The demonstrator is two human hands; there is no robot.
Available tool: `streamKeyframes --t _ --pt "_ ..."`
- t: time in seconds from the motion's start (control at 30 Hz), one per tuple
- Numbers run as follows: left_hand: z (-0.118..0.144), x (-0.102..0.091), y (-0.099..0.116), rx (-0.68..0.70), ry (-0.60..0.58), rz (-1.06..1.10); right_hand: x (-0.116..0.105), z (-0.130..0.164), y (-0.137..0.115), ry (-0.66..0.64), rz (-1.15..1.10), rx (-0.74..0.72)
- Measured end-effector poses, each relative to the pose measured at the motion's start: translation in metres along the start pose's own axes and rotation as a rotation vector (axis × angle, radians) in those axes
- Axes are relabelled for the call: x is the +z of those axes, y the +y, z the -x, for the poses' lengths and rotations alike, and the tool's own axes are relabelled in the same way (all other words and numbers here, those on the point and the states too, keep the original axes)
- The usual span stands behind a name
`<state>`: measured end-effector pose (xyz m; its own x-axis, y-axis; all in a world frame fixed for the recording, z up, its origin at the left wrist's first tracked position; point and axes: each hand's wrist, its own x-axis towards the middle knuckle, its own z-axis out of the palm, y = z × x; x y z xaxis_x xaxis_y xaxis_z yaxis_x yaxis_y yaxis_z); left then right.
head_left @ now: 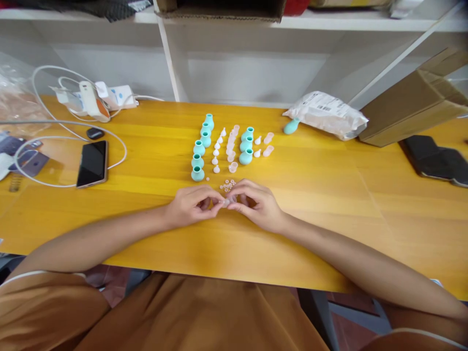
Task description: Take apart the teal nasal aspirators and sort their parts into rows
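Observation:
My left hand [195, 204] and my right hand [258, 204] meet near the table's front, fingertips almost touching. Between them is a small translucent plastic cup-shaped piece [233, 199]; the right fingers pinch its wide part and the left fingers its narrow end. Just beyond lie several tiny clear rings [227, 185]. Farther back stand a row of teal squeeze bulbs [198, 174], a row of white cone-shaped tips [216, 169] and a line of clear cup-shaped pieces [233, 167]. More teal bulbs [246, 156] are to the right, beside two white tips [257, 153] and two clear pieces [268, 150].
A phone [92, 164], a looping white cable [126, 146] and chargers [94, 101] occupy the left. At the back right are a plastic-wrapped parcel [329, 114], a loose teal bulb [291, 126], a cardboard box [409, 105] and a black case [435, 158]. White shelving [252, 73] borders the table behind.

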<state>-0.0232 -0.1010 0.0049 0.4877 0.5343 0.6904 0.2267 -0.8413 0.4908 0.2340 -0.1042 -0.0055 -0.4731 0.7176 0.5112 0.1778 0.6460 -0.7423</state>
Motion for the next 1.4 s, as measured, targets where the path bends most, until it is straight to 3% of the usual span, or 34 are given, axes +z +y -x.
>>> streamKeyframes --t 0.5,0.93,1.17,1.4 --pt "0.0 -0.001 -0.004 0.019 -0.04 -0.018 0.001 -0.001 -0.001 -0.013 -0.005 -0.014" --pt "0.002 -0.003 -0.011 0.114 -0.04 -0.06 0.0 0.0 0.001 0.002 0.0 -0.028" --pt "0.004 0.0 -0.013 0.225 -0.045 -0.221 -0.003 -0.001 0.004 0.091 0.001 0.0" --pt "0.003 0.0 -0.01 0.184 -0.067 -0.278 -0.002 -0.003 0.006 0.137 -0.04 0.071"
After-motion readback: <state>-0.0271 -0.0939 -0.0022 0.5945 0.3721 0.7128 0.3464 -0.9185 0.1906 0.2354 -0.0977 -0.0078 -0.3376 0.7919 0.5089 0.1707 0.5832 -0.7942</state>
